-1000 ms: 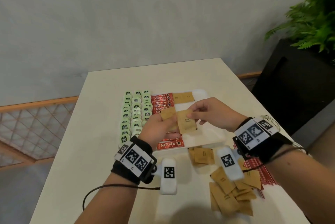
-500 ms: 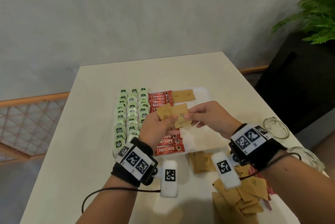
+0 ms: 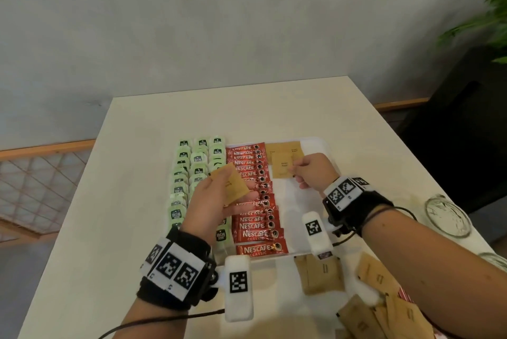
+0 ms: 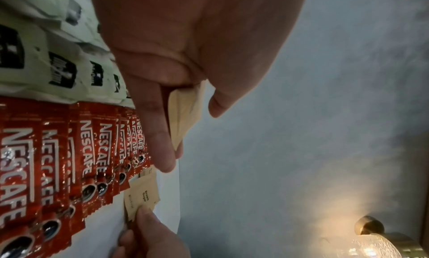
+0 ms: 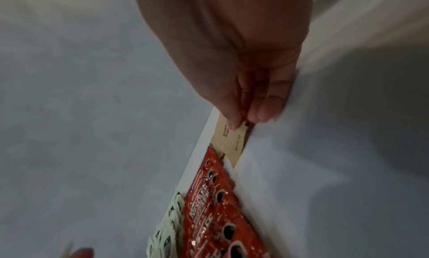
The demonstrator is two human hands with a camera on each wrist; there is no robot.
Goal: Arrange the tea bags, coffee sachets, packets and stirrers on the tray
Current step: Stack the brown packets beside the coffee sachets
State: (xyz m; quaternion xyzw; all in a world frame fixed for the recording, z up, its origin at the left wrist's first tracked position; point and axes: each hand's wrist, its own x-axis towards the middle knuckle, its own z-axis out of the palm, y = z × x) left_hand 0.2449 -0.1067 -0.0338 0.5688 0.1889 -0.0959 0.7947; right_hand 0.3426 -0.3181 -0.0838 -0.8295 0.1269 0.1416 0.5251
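Observation:
A white tray (image 3: 315,146) on the table holds columns of green tea bags (image 3: 199,163) and red Nescafe coffee sachets (image 3: 253,209). At its far end lie brown sugar packets (image 3: 284,148). My right hand (image 3: 310,171) pinches one brown sugar packet (image 3: 282,168) by its edge, low over the tray just in front of those packets; the right wrist view shows the packet (image 5: 232,142) held by thumb and finger. My left hand (image 3: 219,201) holds a small stack of brown packets (image 3: 230,185) above the coffee sachets, also seen as a packet (image 4: 183,113) in the left wrist view.
Loose brown packets (image 3: 323,273) lie on the table in front of the tray, more in a heap (image 3: 384,316) at the near right beside red-striped stirrers (image 3: 404,293). Glass dishes (image 3: 447,215) stand at the right edge. A plant and dark cabinet are at the far right.
My right hand has taken one brown packet away from the left hand's stack and carried it toward the tray's far end. The left hand stayed over the coffee sachets.

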